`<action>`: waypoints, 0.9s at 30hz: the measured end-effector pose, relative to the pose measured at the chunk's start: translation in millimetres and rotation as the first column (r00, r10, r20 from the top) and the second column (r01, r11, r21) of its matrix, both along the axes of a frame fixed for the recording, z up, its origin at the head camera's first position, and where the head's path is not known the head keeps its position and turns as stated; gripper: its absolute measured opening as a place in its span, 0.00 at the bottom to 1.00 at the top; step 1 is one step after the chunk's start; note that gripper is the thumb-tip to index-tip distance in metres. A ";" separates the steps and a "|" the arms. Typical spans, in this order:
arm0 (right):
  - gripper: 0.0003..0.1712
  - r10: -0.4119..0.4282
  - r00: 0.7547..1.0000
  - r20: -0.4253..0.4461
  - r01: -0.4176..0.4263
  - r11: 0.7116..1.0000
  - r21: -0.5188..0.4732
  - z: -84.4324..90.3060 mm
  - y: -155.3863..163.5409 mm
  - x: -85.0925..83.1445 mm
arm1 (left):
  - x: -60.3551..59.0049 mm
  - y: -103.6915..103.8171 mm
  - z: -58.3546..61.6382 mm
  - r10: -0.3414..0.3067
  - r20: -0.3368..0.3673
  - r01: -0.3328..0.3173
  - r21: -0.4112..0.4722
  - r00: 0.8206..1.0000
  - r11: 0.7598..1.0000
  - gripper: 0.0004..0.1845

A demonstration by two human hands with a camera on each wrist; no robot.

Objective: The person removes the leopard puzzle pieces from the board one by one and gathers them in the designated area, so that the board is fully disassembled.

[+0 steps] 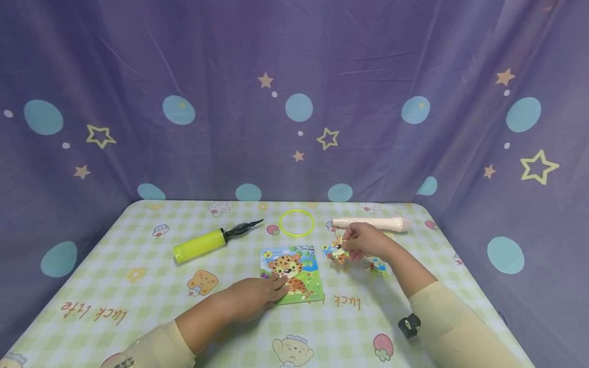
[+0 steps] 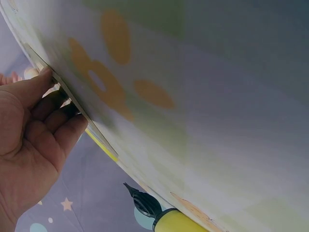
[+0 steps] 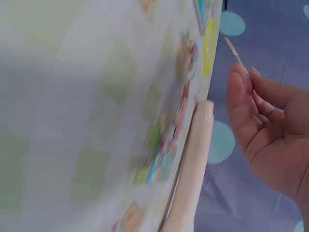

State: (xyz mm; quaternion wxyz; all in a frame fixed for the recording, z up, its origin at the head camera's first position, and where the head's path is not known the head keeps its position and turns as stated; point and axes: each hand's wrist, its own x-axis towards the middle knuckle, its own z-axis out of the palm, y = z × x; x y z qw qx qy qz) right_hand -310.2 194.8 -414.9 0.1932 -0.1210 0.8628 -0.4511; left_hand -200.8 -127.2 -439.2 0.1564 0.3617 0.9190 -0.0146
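Note:
A square picture-puzzle board (image 1: pixel 303 271) with a spotted leopard cub lies mid-table. My left hand (image 1: pixel 255 299) rests its fingers on the board's lower left part; in the left wrist view, the left hand (image 2: pixel 43 125) has its fingertips along the board's thin edge (image 2: pixel 99 135). To the right, my right hand (image 1: pixel 365 241) pinches a puzzle piece (image 1: pixel 339 244) between thumb and fingertips. The right wrist view shows that piece (image 3: pixel 232 47) edge-on, raised above the table. Below and beside the right hand lie several loose puzzle pieces (image 1: pixel 379 267), blurred in the right wrist view.
A yellow hand pump (image 1: pixel 200 246) with a black nozzle lies at the left. Behind the board is a thin yellow ring (image 1: pixel 296 236). A pale pink microphone-shaped stick (image 1: pixel 384 224) lies at the back right. The checked tablecloth (image 1: pixel 152 286) reaches a purple curtain.

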 end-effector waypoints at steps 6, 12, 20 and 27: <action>0.09 -0.006 0.996 0.085 -0.002 0.995 0.096 -7.6 19.9 6.7 | 0.0 -0.8 0.3 -0.004 -0.002 0.004 0.013 1.000 1.000 0.26; 0.07 -0.031 0.993 0.114 0.008 0.980 0.197 -14.0 26.2 10.6 | -0.7 -0.2 -0.9 -0.006 0.000 0.006 0.019 1.000 1.000 0.26; 0.07 0.015 1.000 0.018 -0.021 0.938 0.345 -20.1 25.7 10.7 | -0.5 -0.2 0.0 -0.005 0.001 0.005 0.018 1.000 1.000 0.26; 0.06 0.054 0.998 -0.024 -0.040 0.922 0.384 -24.1 24.3 10.8 | 0.3 -0.7 0.9 0.002 0.001 -0.002 0.017 1.000 1.000 0.26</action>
